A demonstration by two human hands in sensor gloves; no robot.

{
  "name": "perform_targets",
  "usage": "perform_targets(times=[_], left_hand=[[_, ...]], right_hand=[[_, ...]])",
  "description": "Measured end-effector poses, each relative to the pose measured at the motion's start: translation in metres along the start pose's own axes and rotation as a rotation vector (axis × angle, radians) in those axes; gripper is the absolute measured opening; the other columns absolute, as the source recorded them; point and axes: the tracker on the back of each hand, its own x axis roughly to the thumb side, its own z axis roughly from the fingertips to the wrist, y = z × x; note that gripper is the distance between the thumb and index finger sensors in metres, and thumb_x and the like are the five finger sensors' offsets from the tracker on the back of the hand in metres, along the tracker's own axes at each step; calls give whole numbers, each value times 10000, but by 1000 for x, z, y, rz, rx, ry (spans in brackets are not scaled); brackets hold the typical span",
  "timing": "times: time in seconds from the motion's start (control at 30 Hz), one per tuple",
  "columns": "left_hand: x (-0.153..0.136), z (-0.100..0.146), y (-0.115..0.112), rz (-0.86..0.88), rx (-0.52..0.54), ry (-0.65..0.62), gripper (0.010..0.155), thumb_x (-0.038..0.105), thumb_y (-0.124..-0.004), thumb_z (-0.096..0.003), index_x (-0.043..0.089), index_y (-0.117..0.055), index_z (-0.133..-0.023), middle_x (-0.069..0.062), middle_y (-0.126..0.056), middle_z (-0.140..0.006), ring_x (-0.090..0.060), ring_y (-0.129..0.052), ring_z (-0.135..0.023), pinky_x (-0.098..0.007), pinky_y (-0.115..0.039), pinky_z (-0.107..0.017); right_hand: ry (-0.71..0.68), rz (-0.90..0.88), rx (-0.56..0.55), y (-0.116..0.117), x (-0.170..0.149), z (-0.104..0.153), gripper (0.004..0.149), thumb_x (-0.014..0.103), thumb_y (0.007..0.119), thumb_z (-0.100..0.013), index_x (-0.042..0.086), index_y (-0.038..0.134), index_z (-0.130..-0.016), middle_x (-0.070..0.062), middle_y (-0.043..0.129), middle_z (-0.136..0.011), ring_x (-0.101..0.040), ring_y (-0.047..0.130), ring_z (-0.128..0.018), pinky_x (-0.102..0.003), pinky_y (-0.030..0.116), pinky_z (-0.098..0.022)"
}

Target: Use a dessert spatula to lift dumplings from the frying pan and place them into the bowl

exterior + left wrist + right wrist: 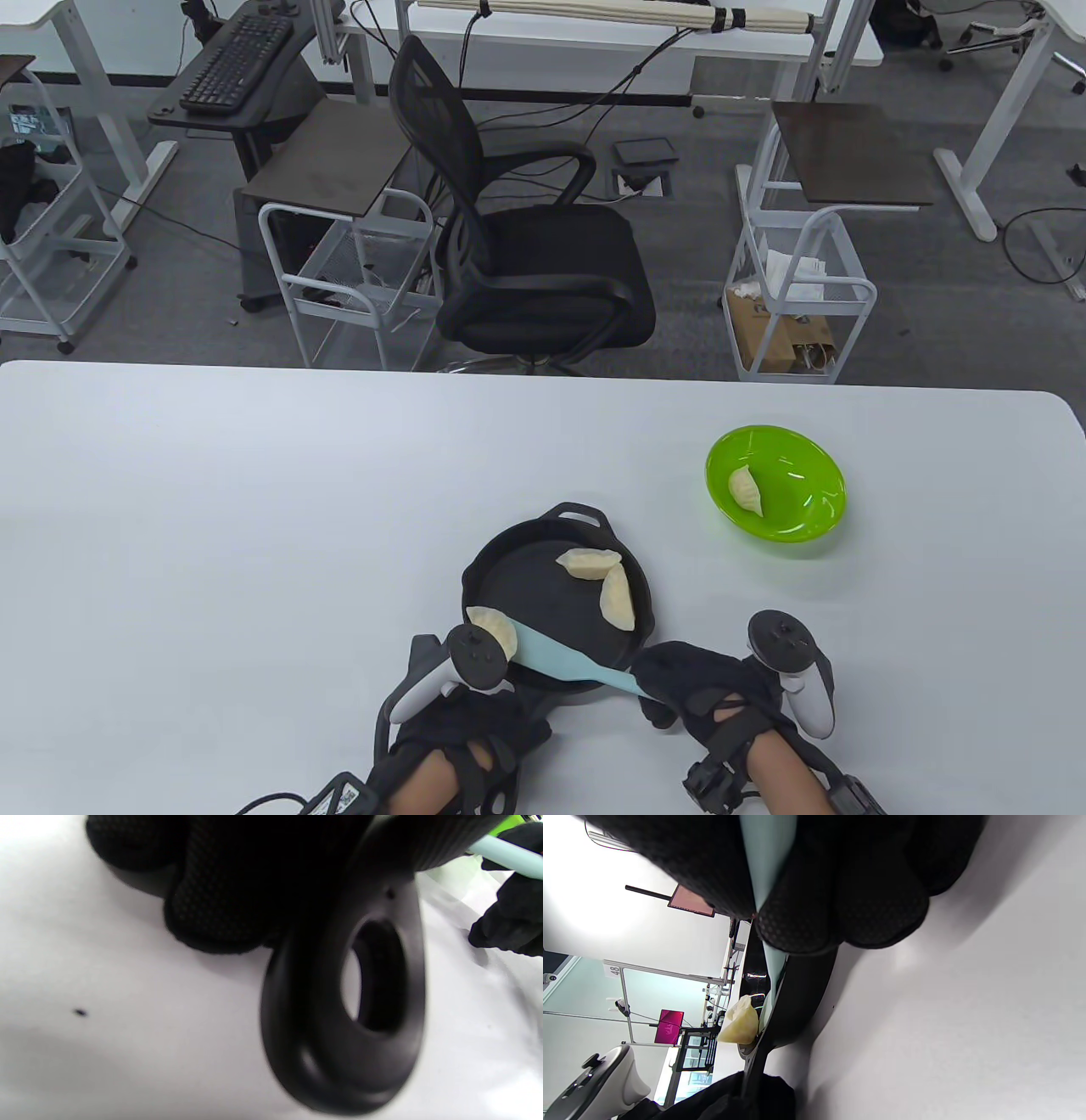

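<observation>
Black cast iron is sitting near the front of the white surface (212, 475) — a frying pan (543, 586) with two dumplings (604, 584) touching each other toward its far right side. A third dumpling (495, 629) is lying at the pan's near left rim, with the pale blue blade of the dessert spatula (556, 658) reaching it; whether the blade is under it or just beside it I cannot tell. The right hand (700, 683) is gripping the spatula's handle, fingers curled round it. The left hand (462, 730) is curling its fingers round the pan's long handle (352, 1005), whose looped end is showing close up in the left wrist view. Off to the right, well apart from the pan, a green bowl (793, 509) is holding one dumpling (747, 490) on its left inner side.
</observation>
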Motion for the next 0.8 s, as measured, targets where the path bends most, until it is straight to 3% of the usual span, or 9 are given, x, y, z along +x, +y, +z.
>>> perform_targets(times=[0.8], left_hand=[[-1, 0, 0, 9, -6, -2, 660, 684, -699, -465, 235, -671, -949, 84, -1043, -586, -206, -1023, -425, -465, -775, -462]], right_hand=[[-13, -140, -43, -1, -2, 4, 420, 308, 812, -575, 85, 747, -925, -124, 962, -678, -420, 891, -593, -614, 618, -650]])
